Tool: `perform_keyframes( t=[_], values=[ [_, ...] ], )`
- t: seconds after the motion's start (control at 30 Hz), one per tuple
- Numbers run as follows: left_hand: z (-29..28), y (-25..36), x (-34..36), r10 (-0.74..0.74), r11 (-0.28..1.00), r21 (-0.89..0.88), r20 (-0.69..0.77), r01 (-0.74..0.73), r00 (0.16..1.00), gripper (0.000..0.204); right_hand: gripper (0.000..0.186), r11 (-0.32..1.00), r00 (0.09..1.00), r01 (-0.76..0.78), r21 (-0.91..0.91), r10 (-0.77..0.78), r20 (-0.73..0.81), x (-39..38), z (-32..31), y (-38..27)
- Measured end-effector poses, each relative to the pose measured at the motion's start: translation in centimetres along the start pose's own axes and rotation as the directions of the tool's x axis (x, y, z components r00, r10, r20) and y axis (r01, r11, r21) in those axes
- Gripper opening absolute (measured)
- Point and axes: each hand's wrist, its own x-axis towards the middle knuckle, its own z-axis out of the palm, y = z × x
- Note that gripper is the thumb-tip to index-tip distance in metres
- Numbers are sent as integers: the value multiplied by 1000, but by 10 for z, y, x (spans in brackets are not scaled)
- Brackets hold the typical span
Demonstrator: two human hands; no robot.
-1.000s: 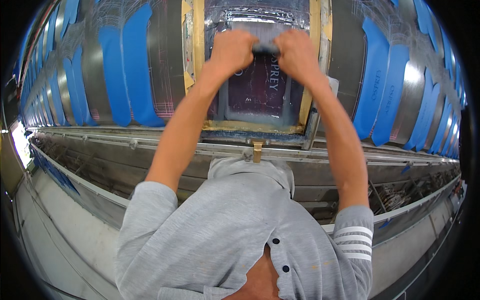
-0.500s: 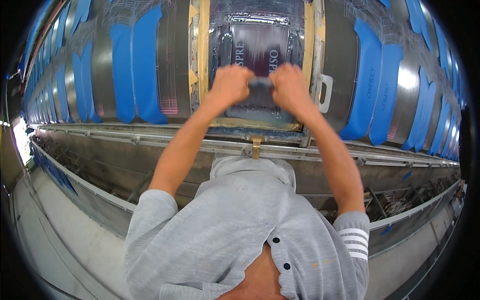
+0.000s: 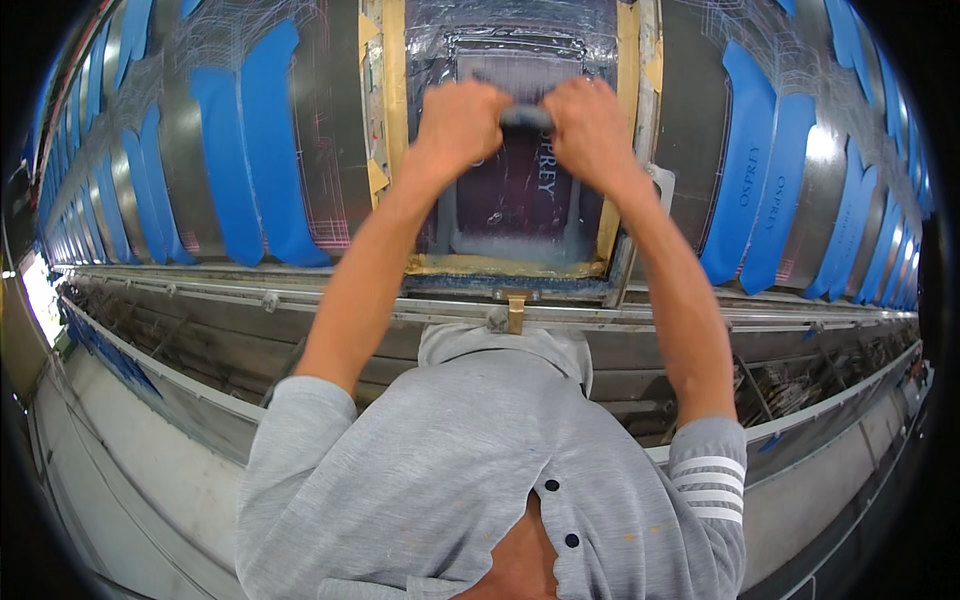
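My left hand (image 3: 458, 125) and my right hand (image 3: 592, 125) are both closed around a dark squeegee (image 3: 526, 117), one at each end. Between the hands its middle stretch shows; the rest is hidden under my fingers. Beneath it lies a screen printing frame (image 3: 500, 265) edged with yellowish tape. The dark purple mesh (image 3: 505, 215) carries pale lettering, partly covered by my left hand. The squeegee is over the far part of the mesh, and my arms reach forward over the frame's near edge.
Blue cut fabric pieces (image 3: 268, 150) lie on the dark table (image 3: 345, 120) to the left, and more blue pieces (image 3: 745, 190) to the right. A pale handle-shaped piece (image 3: 660, 195) sits beside the frame. A metal rail (image 3: 400, 308) with a brass-coloured bracket (image 3: 516, 312) runs along the near edge.
Both hands have moved away from me with the squeegee, from nearer the frame's front toward its far part. More of the near mesh is uncovered. The view has shifted slightly.
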Motion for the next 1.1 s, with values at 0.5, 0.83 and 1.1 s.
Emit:
perform_keyframes(
  t=[0.5,0.83,1.1],
  values=[
    [29,87,-193,-14,995,-103,-50,9,999,38,47,912,755,-392,120,394,-524,-146,-11,-2],
    [24,74,-206,20,980,-195,-123,-44,992,32,46,506,493,-681,530,851,-179,-136,7,50],
    [-34,-55,-266,19,986,-162,-151,-44,988,41,38,692,599,-415,591,696,-396,-60,45,-77]
  ],
)
